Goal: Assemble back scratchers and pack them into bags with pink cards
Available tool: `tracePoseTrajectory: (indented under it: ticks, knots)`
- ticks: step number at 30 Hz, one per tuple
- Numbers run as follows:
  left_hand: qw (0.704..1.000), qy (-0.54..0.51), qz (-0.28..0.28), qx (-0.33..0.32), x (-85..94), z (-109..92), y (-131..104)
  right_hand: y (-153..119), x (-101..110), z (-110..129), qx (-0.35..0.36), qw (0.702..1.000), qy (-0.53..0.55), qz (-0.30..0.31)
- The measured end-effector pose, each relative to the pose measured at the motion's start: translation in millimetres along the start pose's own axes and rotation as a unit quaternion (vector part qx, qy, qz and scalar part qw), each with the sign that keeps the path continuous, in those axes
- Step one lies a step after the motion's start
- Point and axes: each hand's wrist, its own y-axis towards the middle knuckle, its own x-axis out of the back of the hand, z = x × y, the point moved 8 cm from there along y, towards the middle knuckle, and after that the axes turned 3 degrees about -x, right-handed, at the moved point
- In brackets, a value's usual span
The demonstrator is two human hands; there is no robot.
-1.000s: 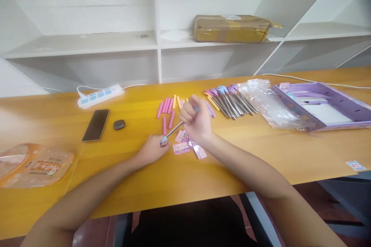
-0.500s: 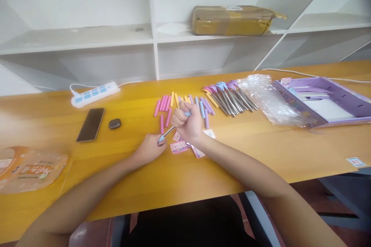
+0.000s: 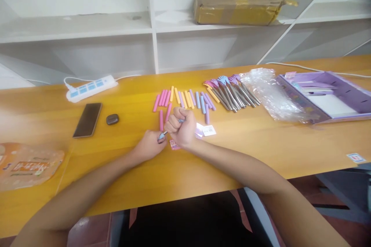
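My left hand (image 3: 151, 146) is closed on the light-blue end of a thin metal rod (image 3: 164, 134). Just right of it, my right hand (image 3: 182, 125) makes a fist around the rod's other part, where a bit of blue shows between the fingers. Pink sticks (image 3: 161, 119), yellow sticks (image 3: 177, 95), blue sticks (image 3: 202, 104) and purple sticks (image 3: 206, 114) lie behind my hands. Small printed cards (image 3: 209, 130) rest beside and partly under my right hand. Farther right lies a pile of metal rods with hand-shaped tips (image 3: 223, 81).
Clear plastic bags (image 3: 268, 92) lie beside a purple open box (image 3: 319, 119) at the right. At the left are a power strip (image 3: 92, 88), a phone (image 3: 87, 120), a black case (image 3: 112, 119) and an orange bag (image 3: 31, 166). A taped carton (image 3: 237, 9) sits on the shelf.
My right hand has moved left and down, closer to my left hand, and less of the rod shows between them. The camera view has shifted slightly.
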Motion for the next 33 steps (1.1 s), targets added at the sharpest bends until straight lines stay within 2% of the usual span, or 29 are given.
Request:
tracePoseTrajectory:
  ticks: [15, 19, 23, 27, 28, 29, 30, 31, 33]
  knots:
    - [1.0, 0.0, 0.019, 0.006, -2.5, -0.3, 0.9, -2.4, 6.7, -12.8, 0.004, 0.999, -0.01, -0.032]
    - [1.0, 0.016, 0.025, -0.001, -3.6, 0.0, 3.3, -4.4, 4.7, -11.2, 0.026, 0.997, -0.057, -0.044]
    - [0.999, 0.032, 0.015, 0.011, 2.4, 2.5, 4.7, 2.8, -4.4, 8.8, 0.074, 0.985, -0.151, -0.029]
    - [0.995, 0.095, 0.026, 0.026, 11.2, 8.2, 1.2, 11.3, 12.6, 56.4, 0.149, 0.968, -0.199, -0.03]
    - [0.99, 0.133, 0.034, 0.02, 12.2, 8.5, 0.3, 8.2, 17.8, 73.2, 0.194, 0.948, -0.252, -0.026]
    - [0.984, 0.17, 0.042, 0.013, 12.9, 8.8, -0.2, 1.8, 19.8, 88.8, 0.246, 0.911, -0.329, -0.012]
    - [0.978, 0.201, 0.048, 0.008, 13.2, 9.1, -0.5, -7.3, 17.4, 99.6, 0.297, 0.853, -0.429, 0.017]
    - [0.973, 0.224, 0.052, 0.006, 13.2, 9.7, -0.6, -17.9, 11.9, 102.7, 0.336, 0.773, -0.535, 0.06]
    - [0.968, 0.245, 0.057, 0.01, 12.8, 10.8, -0.3, -39.2, 2.2, 87.3, 0.369, 0.582, -0.704, 0.17]
